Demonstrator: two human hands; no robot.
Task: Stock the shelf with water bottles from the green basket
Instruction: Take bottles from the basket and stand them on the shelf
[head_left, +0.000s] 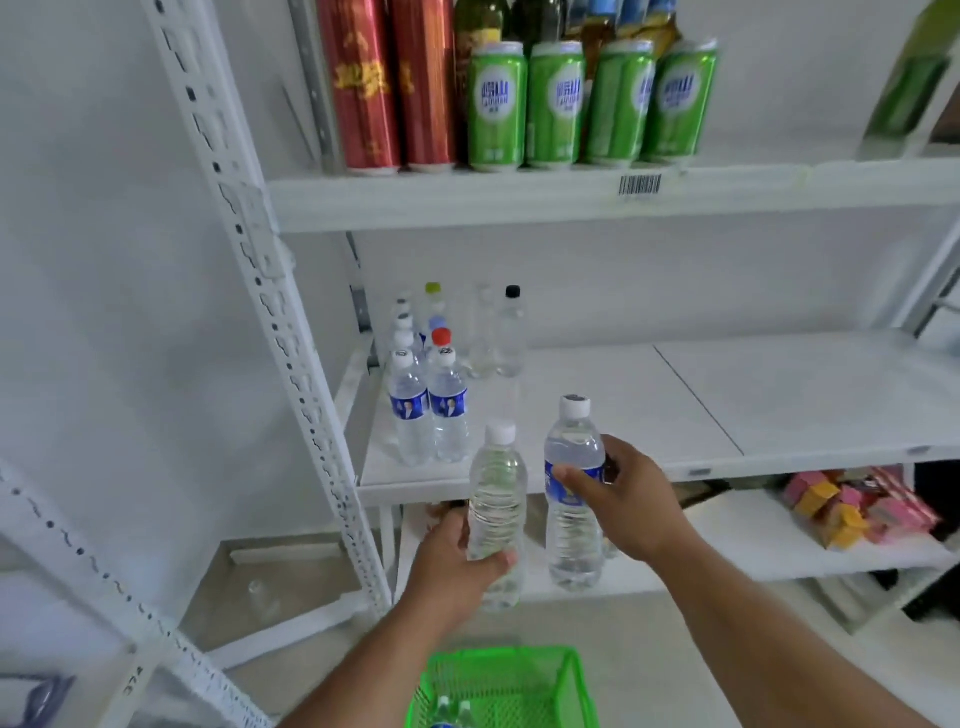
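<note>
My left hand (462, 561) grips a clear, label-free water bottle (497, 499) with a white cap, held upright just in front of the middle shelf (727, 415). My right hand (623, 499) grips a blue-labelled water bottle (573, 525) beside it, also upright. Both bottles hang in the air below the shelf's front edge. Several water bottles (428, 405) stand in rows at the shelf's left end. The green basket (504, 686) sits low at the bottom edge, with two bottle tops showing inside.
Green cans (587, 104) and red tubes (384, 83) fill the upper shelf. Pink and yellow boxes (857, 506) lie on the lower shelf at right. A white perforated upright (280, 332) stands left of the shelves. The middle shelf's right part is bare white board.
</note>
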